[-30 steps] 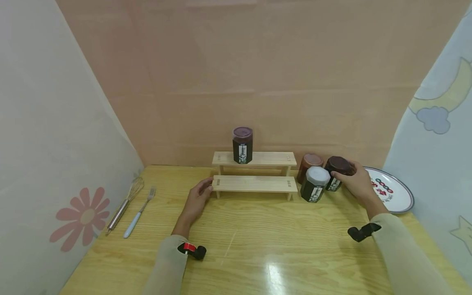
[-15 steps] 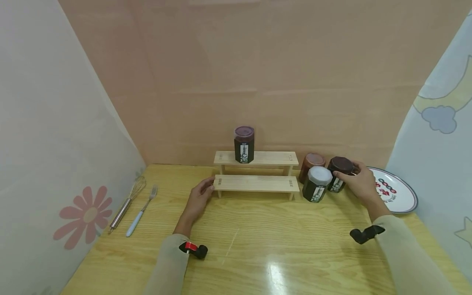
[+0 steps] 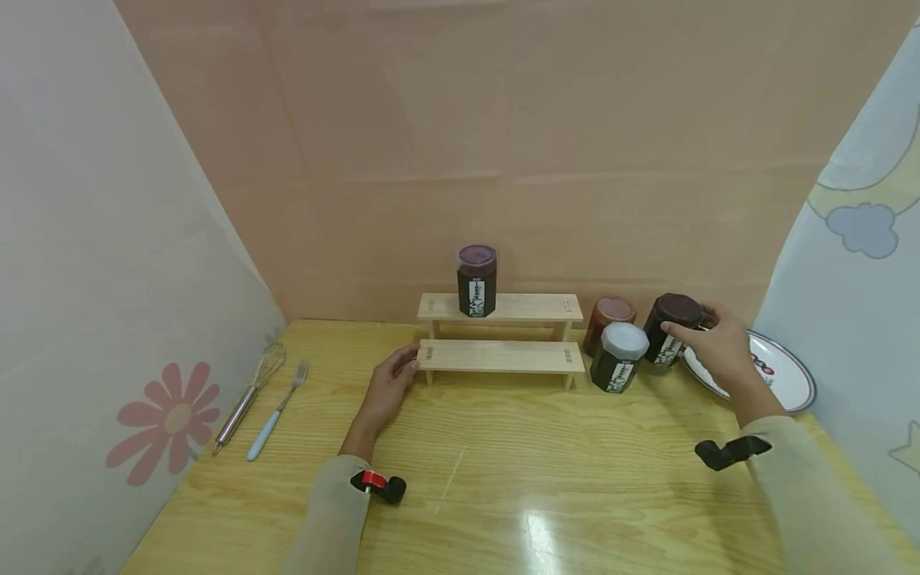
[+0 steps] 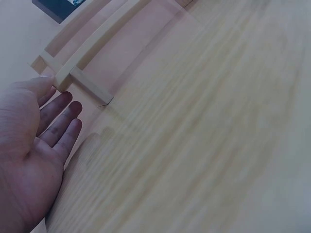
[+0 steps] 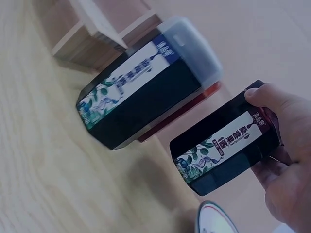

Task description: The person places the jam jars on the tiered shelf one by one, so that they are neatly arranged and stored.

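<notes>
My right hand (image 3: 726,343) grips a dark-lidded jam jar (image 3: 668,331), thumb at the front and fingers behind. In the right wrist view the jam jar (image 5: 221,145) hangs tilted, above the table. Beside it stand a white-lidded jar (image 3: 618,359) and a reddish-brown-lidded jar (image 3: 607,319), the latter partly hidden. My left hand (image 3: 386,387) touches the left end of the lower board of a two-step wooden rack (image 3: 503,357). In the left wrist view, its other fingers (image 4: 60,114) extend loosely below the board. A purple-lidded jar (image 3: 477,287) stands on the upper step.
A white plate (image 3: 787,379) with red print lies at the right, partly behind my right hand. At the left are a whisk (image 3: 244,403) and a blue-handled fork (image 3: 276,415) on the wooden table (image 3: 503,479). A back wall rises behind the rack.
My right hand has lifted the dark-lidded jam jar a little and moved it right, away from the other jars. My left hand stays at the rack's end.
</notes>
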`<control>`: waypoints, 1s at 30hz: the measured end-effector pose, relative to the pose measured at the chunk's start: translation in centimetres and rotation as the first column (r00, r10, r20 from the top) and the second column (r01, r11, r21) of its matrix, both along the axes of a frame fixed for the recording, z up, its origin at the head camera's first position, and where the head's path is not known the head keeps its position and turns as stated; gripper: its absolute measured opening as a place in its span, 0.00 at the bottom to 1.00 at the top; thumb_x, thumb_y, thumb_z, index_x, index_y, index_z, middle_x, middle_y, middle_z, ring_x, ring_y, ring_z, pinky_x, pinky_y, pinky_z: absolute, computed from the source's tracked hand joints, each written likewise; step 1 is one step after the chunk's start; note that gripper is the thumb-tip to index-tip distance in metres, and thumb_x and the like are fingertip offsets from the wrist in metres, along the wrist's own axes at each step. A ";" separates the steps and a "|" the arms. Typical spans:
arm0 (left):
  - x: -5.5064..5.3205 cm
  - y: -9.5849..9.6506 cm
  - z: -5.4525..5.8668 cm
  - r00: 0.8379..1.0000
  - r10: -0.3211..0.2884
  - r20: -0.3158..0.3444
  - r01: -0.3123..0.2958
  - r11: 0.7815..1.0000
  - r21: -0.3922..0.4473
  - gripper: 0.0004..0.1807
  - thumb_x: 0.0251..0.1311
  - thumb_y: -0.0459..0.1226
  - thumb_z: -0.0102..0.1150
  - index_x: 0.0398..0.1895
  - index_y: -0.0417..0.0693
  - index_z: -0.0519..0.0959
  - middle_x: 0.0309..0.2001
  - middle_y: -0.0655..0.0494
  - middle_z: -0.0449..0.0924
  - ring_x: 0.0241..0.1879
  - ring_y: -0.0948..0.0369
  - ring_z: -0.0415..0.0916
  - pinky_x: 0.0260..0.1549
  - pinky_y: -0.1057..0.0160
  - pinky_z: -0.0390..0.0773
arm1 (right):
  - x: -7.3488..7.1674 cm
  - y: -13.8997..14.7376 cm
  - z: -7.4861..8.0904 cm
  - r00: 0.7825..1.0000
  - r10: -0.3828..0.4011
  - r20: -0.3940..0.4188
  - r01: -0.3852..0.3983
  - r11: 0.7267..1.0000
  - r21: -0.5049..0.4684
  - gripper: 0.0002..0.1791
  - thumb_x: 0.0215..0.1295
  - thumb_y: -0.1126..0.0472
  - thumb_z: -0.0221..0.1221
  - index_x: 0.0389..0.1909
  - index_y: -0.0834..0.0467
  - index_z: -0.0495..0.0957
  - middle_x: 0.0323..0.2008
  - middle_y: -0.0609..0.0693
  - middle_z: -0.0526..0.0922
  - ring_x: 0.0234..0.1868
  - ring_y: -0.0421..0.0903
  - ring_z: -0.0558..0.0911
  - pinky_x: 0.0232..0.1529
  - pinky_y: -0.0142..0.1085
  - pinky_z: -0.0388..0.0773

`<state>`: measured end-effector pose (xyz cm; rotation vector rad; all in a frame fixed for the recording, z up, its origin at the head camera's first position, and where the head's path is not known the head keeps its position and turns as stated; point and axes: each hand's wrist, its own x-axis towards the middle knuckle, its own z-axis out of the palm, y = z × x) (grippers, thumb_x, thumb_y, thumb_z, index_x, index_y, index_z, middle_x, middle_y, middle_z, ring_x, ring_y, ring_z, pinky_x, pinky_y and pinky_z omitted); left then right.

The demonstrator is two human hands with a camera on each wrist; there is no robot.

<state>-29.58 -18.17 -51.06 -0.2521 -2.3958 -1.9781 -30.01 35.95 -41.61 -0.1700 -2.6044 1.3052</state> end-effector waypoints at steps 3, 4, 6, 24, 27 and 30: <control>-0.2 0.0 -0.1 1.000 0.004 -0.003 -0.004 1.000 -0.005 0.24 0.79 0.41 0.53 0.74 0.50 0.71 0.73 0.47 0.72 0.73 0.50 0.70 0.73 0.47 0.71 | -0.1 0.4 0.7 1.000 0.002 -0.006 -0.002 1.000 -0.015 0.50 0.67 0.41 0.67 0.78 0.65 0.56 0.64 0.57 0.71 0.46 0.30 0.70 0.35 0.18 0.73; -0.1 -0.1 0.0 1.000 0.004 -0.006 -0.004 1.000 -0.004 0.23 0.78 0.42 0.53 0.73 0.51 0.71 0.72 0.48 0.73 0.73 0.50 0.70 0.73 0.47 0.71 | 0.0 0.5 1.0 1.000 0.001 -0.006 -0.001 1.000 -0.011 0.51 0.67 0.41 0.67 0.78 0.65 0.56 0.62 0.53 0.71 0.45 0.29 0.69 0.35 0.18 0.72; -0.2 -0.1 -0.1 1.000 0.006 -0.009 -0.006 1.000 -0.008 0.23 0.78 0.42 0.53 0.73 0.52 0.72 0.72 0.49 0.73 0.72 0.51 0.71 0.72 0.48 0.72 | 0.0 0.7 1.6 1.000 -0.006 -0.008 0.006 1.000 -0.011 0.51 0.66 0.40 0.67 0.78 0.65 0.56 0.58 0.45 0.72 0.45 0.27 0.69 0.36 0.18 0.73; -0.2 -0.1 -0.4 1.000 0.004 -0.001 -0.004 1.000 -0.004 0.24 0.78 0.42 0.53 0.74 0.50 0.71 0.73 0.47 0.72 0.73 0.50 0.69 0.73 0.48 0.71 | 0.6 -1.8 7.8 0.998 -0.027 -0.059 0.024 0.998 -0.055 0.51 0.65 0.42 0.69 0.79 0.62 0.56 0.49 0.30 0.70 0.49 0.28 0.71 0.41 0.13 0.71; -0.3 -0.1 -0.3 1.000 0.004 0.012 -0.004 1.000 -0.005 0.24 0.79 0.41 0.52 0.75 0.50 0.69 0.74 0.46 0.71 0.74 0.50 0.68 0.74 0.48 0.69 | 0.4 -2.5 8.5 0.998 -0.022 -0.060 0.019 0.998 -0.053 0.50 0.64 0.41 0.69 0.78 0.61 0.58 0.49 0.30 0.70 0.50 0.29 0.71 0.43 0.14 0.70; 0.0 0.0 0.1 1.000 0.006 0.028 -0.005 1.000 -0.003 0.25 0.80 0.39 0.51 0.76 0.47 0.68 0.74 0.45 0.69 0.75 0.48 0.67 0.75 0.47 0.68 | 0.1 -3.4 9.3 0.998 -0.015 -0.068 0.012 0.999 -0.047 0.48 0.64 0.41 0.69 0.77 0.60 0.60 0.49 0.30 0.70 0.51 0.30 0.71 0.46 0.18 0.70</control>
